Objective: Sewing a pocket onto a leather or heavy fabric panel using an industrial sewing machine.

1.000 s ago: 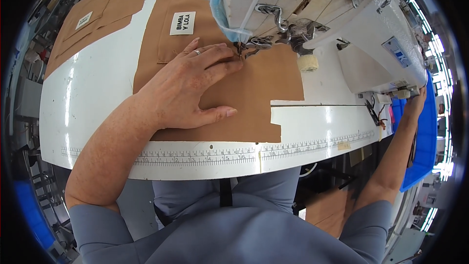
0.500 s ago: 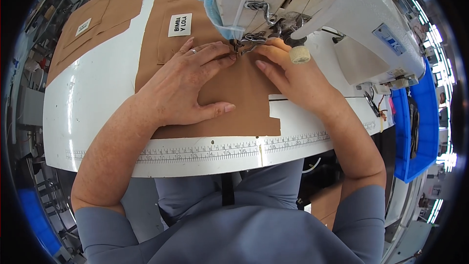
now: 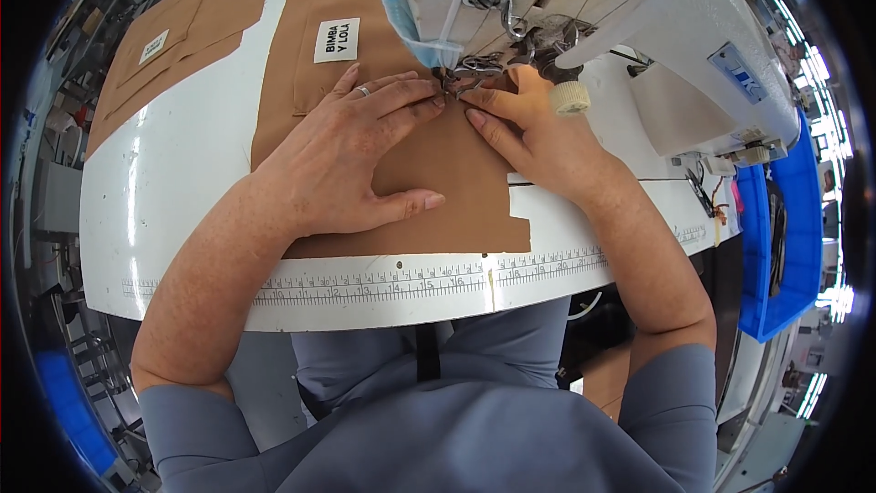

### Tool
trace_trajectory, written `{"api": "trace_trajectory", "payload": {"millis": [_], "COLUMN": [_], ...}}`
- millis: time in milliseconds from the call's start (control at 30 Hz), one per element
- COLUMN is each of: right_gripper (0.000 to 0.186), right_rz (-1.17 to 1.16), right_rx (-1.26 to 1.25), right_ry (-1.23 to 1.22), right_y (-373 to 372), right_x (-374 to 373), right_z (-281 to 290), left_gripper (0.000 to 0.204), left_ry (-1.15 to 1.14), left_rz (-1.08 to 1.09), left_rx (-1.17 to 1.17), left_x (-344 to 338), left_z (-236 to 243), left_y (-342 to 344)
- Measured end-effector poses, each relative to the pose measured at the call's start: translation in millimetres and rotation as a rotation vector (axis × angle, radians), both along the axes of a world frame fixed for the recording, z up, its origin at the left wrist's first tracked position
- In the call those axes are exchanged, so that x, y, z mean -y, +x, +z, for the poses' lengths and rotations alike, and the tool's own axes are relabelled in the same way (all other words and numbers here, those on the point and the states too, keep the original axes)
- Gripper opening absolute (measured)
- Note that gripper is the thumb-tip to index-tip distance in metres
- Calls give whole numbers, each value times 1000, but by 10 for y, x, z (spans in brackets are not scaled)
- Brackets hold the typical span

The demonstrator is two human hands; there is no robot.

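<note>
A brown fabric panel (image 3: 438, 196) with a patch pocket and a white label (image 3: 337, 40) lies on the white sewing table, partly under the sewing machine's presser foot (image 3: 449, 87). My left hand (image 3: 351, 137) rests flat on the panel, fingers stretched toward the foot and thumb spread out; a ring is on one finger. Just right of the foot, my right hand (image 3: 538, 132) is closed, thumb and index finger drawn together on the fabric. Its other fingers are curled and partly hidden behind the machine's parts. A light blue mask-like cloth (image 3: 401, 18) hangs on the machine head and hides some of the panel.
Another brown panel with a pocket (image 3: 178, 36) lies at the left. A ruler strip (image 3: 420, 285) follows the table's near edge. The machine's white arm (image 3: 721, 82) stands at the right, with small snips (image 3: 698, 192) nearby. A blue bin (image 3: 792, 246) is beyond the table's right edge.
My right thumb and index finger have moved left, closer to the presser foot and to each other. My left hand stays nearly in place on the panel.
</note>
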State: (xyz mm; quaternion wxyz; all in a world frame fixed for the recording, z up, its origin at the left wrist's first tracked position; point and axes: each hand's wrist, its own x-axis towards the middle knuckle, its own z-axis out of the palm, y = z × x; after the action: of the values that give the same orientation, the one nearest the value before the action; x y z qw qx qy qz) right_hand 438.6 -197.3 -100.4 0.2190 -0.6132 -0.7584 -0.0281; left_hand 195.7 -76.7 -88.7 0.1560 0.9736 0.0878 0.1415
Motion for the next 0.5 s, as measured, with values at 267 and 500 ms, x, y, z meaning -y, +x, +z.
{"api": "trace_trajectory", "payload": {"millis": [267, 500], "right_gripper": [33, 24], "right_rz": [-68, -17], "right_rx": [137, -186], "right_ry": [-27, 166], "right_y": [-72, -53], "right_x": [26, 50], "right_z": [128, 62], "left_gripper": [84, 81], "left_ry": [23, 93], "left_rz": [-6, -13], "left_rx": [10, 37], "left_x": [-8, -7], "left_z": [5, -31], "left_y": [-1, -13]}}
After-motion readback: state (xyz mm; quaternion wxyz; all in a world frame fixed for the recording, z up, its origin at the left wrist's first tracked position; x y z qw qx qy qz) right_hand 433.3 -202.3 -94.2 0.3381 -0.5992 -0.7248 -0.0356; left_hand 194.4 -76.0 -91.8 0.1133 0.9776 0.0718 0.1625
